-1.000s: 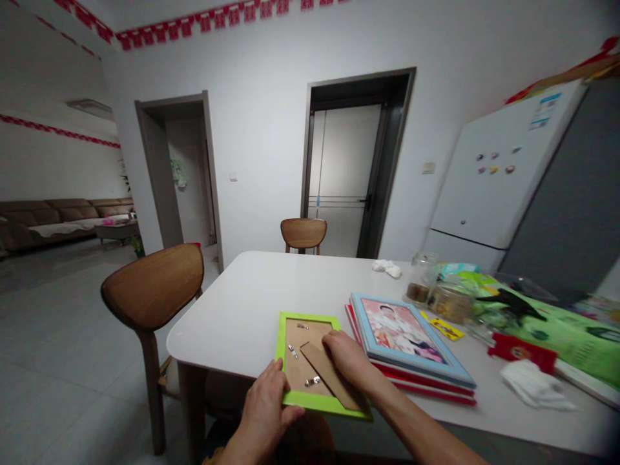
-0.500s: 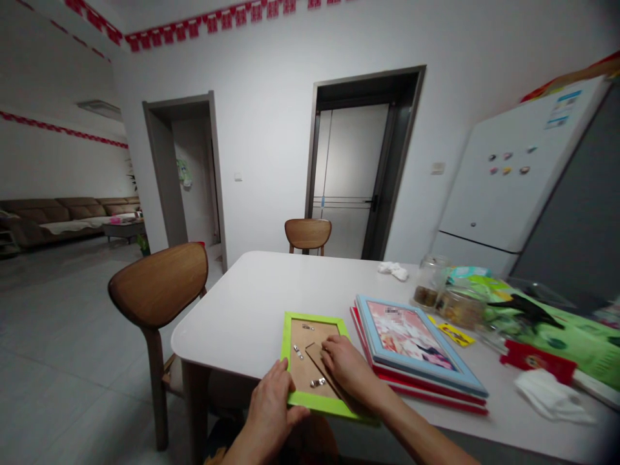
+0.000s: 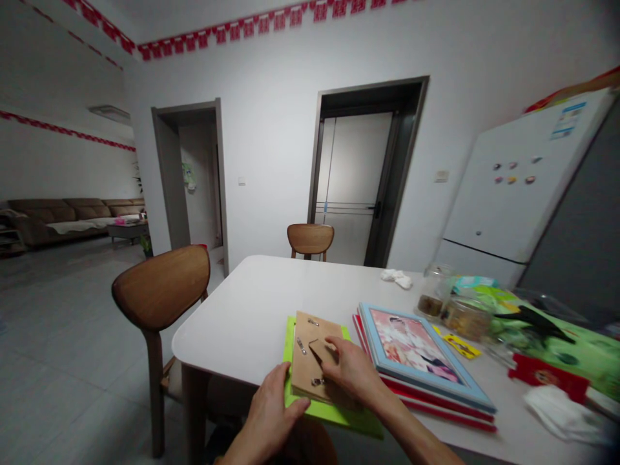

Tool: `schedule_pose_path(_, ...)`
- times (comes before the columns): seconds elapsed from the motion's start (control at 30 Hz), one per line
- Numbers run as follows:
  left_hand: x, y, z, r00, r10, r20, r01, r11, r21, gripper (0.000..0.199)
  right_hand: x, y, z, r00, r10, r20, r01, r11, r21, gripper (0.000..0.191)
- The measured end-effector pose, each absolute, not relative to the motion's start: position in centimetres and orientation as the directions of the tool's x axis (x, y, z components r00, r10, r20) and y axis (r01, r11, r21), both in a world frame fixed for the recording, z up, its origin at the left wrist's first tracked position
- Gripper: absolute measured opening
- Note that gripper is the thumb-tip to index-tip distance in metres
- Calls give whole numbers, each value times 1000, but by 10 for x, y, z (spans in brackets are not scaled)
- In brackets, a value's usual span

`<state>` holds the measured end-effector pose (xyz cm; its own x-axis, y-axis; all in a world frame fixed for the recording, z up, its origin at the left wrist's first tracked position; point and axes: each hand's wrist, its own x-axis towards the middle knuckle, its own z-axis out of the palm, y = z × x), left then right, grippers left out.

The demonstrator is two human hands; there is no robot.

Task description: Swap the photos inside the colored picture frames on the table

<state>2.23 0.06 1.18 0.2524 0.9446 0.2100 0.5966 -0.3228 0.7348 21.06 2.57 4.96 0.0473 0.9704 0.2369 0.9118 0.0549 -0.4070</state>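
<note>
A lime-green picture frame (image 3: 287, 352) lies face down at the table's near edge. My left hand (image 3: 276, 400) grips its lower left corner, fingers at the left side and thumb along the bottom border. Raised out of the frame and slightly tilted is the brown backing board (image 3: 306, 381), with small metal hangers and a fold-out stand (image 3: 321, 350) on it. My right hand (image 3: 351, 368) is closed on that stand, thumb beneath and fingers over it. The hand hides the right part of the board.
Right of the green frame, a blue picture frame (image 3: 436, 387) lies on red ones (image 3: 438, 413). Farther right are glass jars (image 3: 433, 300), a yellow packet (image 3: 462, 345), a red packet (image 3: 547, 376) and crumpled tissue (image 3: 557, 413). A wooden chair (image 3: 162, 284) stands left of the white table (image 3: 271, 290).
My right hand has lifted the backing board by its stand, up out of the green frame. My left hand stays on the frame's corner. The camera view has tilted slightly upward.
</note>
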Motion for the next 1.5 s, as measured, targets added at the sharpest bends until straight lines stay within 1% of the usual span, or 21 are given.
schedule_pose_path(0.07,25,6,15,215,951,222,493,-302,816,49,205,23,62,57,965,257,897,64,-437,49)
schedule_pose_path(0.17,28,15,18,180,967,179,185,-212,960,35,191,16,75,9,954,298,866,142,-480,46)
schedule_pose_path(0.23,27,23,19,176,975,139,23,-146,989,32,185,14,76,-38,943,331,852,203,-482,42)
schedule_pose_path(0.27,24,27,19,168,978,126,-16,-125,992,32,185,14,74,-55,936,349,860,222,-460,40)
schedule_pose_path(0.3,19,31,19,155,981,119,-29,-116,993,33,188,14,72,-66,932,357,889,217,-403,37)
schedule_pose_path(0.37,3,38,19,119,987,108,-31,-105,994,33,200,17,64,-60,941,334,965,140,-224,32)
schedule_pose_path(0.43,-18,46,19,75,993,91,-17,-90,996,30,217,21,56,-24,961,274,998,38,-49,28)
schedule_pose_path(0.47,-30,50,20,53,995,80,-1,-80,997,27,225,22,51,-3,970,244,1000,3,1,27)
schedule_pose_path(0.5,-40,54,20,34,997,68,22,-68,997,24,232,23,48,14,975,222,1000,-19,22,26)
schedule_pose_path(0.63,-73,72,17,-32,999,18,179,-12,984,17,246,25,38,28,984,176,997,-40,66,26)
schedule_pose_path(0.73,-88,85,13,-96,995,14,341,19,940,17,248,25,38,24,987,158,994,-39,98,27)
schedule_pose_path(0.87,-99,92,13,-171,983,71,538,33,842,32,248,21,41,20,986,167,991,-42,124,28)
schedule_pose_path(0.97,-92,82,18,-167,969,181,635,-35,772,43,243,14,43,8,979,204,992,-33,122,27)
schedule_pose_path(1.03,-76,68,21,-111,961,254,668,-117,735,43,236,9,42,11,974,227,997,-28,74,27)
schedule_pose_path(1.13,-37,38,23,44,953,300,665,-252,703,41,228,6,36,79,979,190,997,-73,-38,30)
schedule_pose_path(1.23,2,8,19,302,893,333,587,-450,673,44,229,8,27,137,977,162,983,-115,-140,43)
schedule_pose_path(1.3,19,-5,15,410,857,311,559,-506,657,45,235,11,23,151,974,169,967,-110,-230,51)
schedule_pose_path(1.37,27,-12,13,433,854,289,581,-510,634,45,242,13,21,163,970,178,933,-93,-347,57)
schedule_pose_path(1.43,28,-12,14,400,874,275,618,-479,624,44,245,15,22,215,963,165,853,-103,-512,65)
schedule_pose_path(1.47,26,-11,16,377,886,268,628,-457,630,44,245,14,23,257,958,129,767,-121,-630,68)
schedule_pose_path(1.5,24,-10,18,359,896,259,630,-438,641,44,243,14,26,299,952,72,634,-142,-760,71)
